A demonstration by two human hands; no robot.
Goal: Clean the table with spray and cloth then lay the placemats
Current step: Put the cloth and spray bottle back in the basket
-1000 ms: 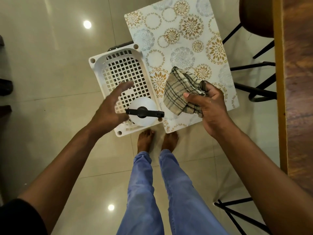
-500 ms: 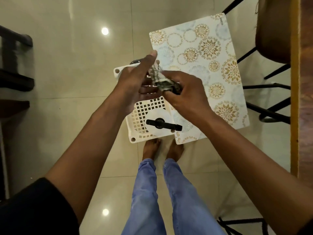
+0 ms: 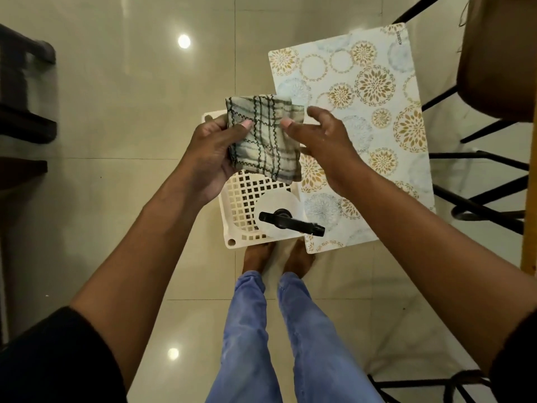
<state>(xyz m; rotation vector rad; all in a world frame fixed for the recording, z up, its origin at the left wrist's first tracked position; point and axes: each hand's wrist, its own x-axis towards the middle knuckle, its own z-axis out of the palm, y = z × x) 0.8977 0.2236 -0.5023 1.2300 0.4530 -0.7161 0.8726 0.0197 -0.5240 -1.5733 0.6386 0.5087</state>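
Note:
A folded checked cloth (image 3: pixel 263 141) is held up in front of me, above the floor. My left hand (image 3: pixel 212 149) grips its left side with the thumb across the front. My right hand (image 3: pixel 322 144) pinches its right edge, thumb on the front and fingers behind. Below them, a white spray bottle (image 3: pixel 279 210) with a black trigger head stands in a white plastic basket (image 3: pixel 232 234) on the floor. A patterned placemat (image 3: pixel 377 117) with gold and blue circles lies on the floor beside the basket. The wooden table (image 3: pixel 530 199) shows only as an edge at the far right.
A brown chair seat (image 3: pixel 499 59) with black metal legs (image 3: pixel 479 199) stands at the upper right, partly over the placemat. Dark furniture (image 3: pixel 23 112) sits at the left edge. My bare feet (image 3: pixel 279 257) stand on glossy tiles just below the basket.
The cloth went from hanging bunched in my right hand to being held flat and folded between both hands. My left hand left the basket and took hold of the cloth.

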